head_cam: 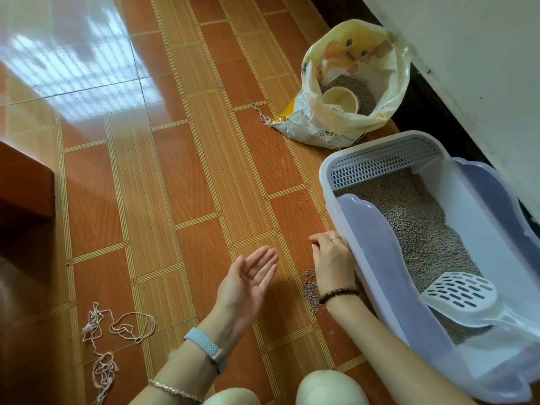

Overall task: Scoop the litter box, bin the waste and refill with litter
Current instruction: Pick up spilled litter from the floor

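Note:
A lavender and white litter box stands on the floor at the right, holding grey litter. A white slotted scoop lies inside it at the near end. An open litter bag stands farther back with a cream cup in it. A small heap of spilled litter pellets lies on the floor beside the box. My right hand rests fingertips-down on the floor by the box wall, fingers curled over loose pellets. My left hand hovers palm-up, open and empty.
Scattered single pellets dot the orange tiled floor left of the box. A tangle of pale string lies at lower left. A dark wooden furniture corner is at the left. A white wall runs behind the box. My knees show at the bottom.

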Demonstrator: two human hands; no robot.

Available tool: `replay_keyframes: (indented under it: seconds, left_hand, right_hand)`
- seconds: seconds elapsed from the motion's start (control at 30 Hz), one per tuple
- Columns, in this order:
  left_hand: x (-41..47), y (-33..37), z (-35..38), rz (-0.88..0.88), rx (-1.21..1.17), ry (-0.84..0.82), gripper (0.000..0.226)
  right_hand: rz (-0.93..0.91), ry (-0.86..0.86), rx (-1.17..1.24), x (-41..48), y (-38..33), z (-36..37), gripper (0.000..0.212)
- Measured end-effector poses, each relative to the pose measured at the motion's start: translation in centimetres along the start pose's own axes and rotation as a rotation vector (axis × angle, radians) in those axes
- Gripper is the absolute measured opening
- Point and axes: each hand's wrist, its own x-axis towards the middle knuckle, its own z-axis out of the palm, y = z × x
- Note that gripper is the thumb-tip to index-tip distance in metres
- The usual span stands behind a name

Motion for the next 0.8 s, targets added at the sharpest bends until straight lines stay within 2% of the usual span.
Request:
replay_keyframes:
  seconds: [0.23, 0.8]
  left_hand:
    - [-0.2, -0.1, 0.3, 0.006, 0.013, 0.008, 0.046]
    - [-0.4, 0.0, 0.4, 0.001, 0.006, 0.029, 0.047]
  right_hand:
    - [-0.036, 0.114, 0.048, -0.8, 1.6, 1.8, 0.025]
    - [0.022, 0.050, 0.017, -0.5, 2.5, 2.1, 0.009]
